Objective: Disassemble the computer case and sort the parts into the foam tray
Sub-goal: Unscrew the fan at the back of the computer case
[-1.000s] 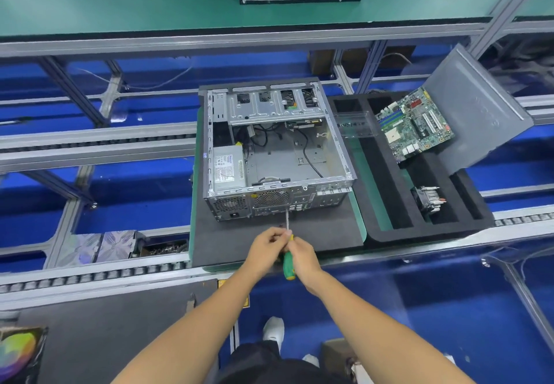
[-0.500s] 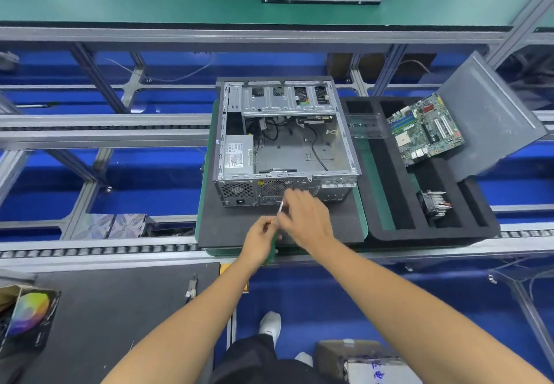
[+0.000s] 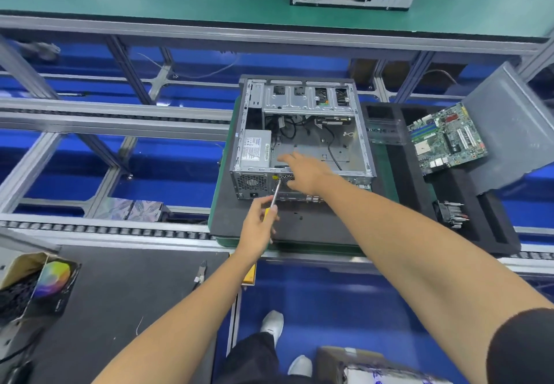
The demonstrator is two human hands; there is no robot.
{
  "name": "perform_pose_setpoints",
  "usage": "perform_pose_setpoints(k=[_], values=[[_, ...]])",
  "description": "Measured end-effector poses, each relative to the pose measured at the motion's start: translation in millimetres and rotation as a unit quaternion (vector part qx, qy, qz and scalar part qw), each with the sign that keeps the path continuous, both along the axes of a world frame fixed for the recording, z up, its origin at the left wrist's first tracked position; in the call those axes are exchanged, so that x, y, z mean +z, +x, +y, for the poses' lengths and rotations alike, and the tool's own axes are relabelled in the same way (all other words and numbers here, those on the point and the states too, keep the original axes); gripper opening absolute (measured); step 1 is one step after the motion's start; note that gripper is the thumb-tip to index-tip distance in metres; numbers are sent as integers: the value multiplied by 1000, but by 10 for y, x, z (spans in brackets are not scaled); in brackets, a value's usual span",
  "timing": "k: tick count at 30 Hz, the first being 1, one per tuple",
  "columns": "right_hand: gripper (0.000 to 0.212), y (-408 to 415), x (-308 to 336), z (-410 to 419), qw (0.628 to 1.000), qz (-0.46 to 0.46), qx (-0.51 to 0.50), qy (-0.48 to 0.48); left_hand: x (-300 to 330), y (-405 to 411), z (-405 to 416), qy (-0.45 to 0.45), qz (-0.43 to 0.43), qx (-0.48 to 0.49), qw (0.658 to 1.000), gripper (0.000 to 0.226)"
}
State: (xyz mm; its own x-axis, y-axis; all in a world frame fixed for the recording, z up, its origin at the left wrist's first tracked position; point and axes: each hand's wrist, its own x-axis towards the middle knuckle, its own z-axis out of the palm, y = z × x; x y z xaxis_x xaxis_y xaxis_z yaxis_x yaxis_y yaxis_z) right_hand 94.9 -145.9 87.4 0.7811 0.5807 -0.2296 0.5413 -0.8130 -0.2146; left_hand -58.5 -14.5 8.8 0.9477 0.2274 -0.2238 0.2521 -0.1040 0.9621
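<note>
At the left of the work area the left hand (image 3: pixel 257 227) grips a screwdriver (image 3: pixel 273 200) by its yellow-and-green handle, fingers curled round it, the shaft slanting up and away with its tip at the rear panel of the computer case (image 3: pixel 302 140). The case lies on its side on a dark mat (image 3: pixel 287 227), open face up, its long axis running away from the person and the rear panel toward them. Much is still inside: the power supply (image 3: pixel 255 150) sits in the near-left corner, black cables trail across the floor of the case, and the drive cage at the far end looks to be in place. The right hand (image 3: pixel 304 170) reaches over the rear edge into the case, fingers extended and holding nothing. To the right, the foam tray (image 3: pixel 419 203) already holds the motherboard (image 3: pixel 446 139), lying tilted across a far slot, and a heatsink (image 3: pixel 451 214) nearer, with a grey side panel (image 3: pixel 509 131) leaning beyond. By this showing, the job seems roughly half done.
</note>
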Motion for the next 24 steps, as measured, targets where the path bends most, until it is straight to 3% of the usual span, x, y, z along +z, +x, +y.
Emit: perform_pose_setpoints(k=[5, 14, 18, 21, 24], values=[[52, 85, -83, 80, 999, 14, 19, -30, 56, -21, 56, 3, -9, -12, 1000, 39], [37, 214, -67, 29, 995, -4, 79, -60, 107, 102, 6, 12, -32, -5, 999, 46], [32, 291, -123, -10, 987, -54, 135, -72, 78, 75, -27, 12, -32, 17, 999, 47], [22, 311, -194, -50, 991, -39, 128, -30, 34, 42, -4, 11, -27, 28, 999, 51], [28, 311, -222, -72, 995, 1, 100, 4, 20, 40, 27, 17, -19, 21, 999, 55]])
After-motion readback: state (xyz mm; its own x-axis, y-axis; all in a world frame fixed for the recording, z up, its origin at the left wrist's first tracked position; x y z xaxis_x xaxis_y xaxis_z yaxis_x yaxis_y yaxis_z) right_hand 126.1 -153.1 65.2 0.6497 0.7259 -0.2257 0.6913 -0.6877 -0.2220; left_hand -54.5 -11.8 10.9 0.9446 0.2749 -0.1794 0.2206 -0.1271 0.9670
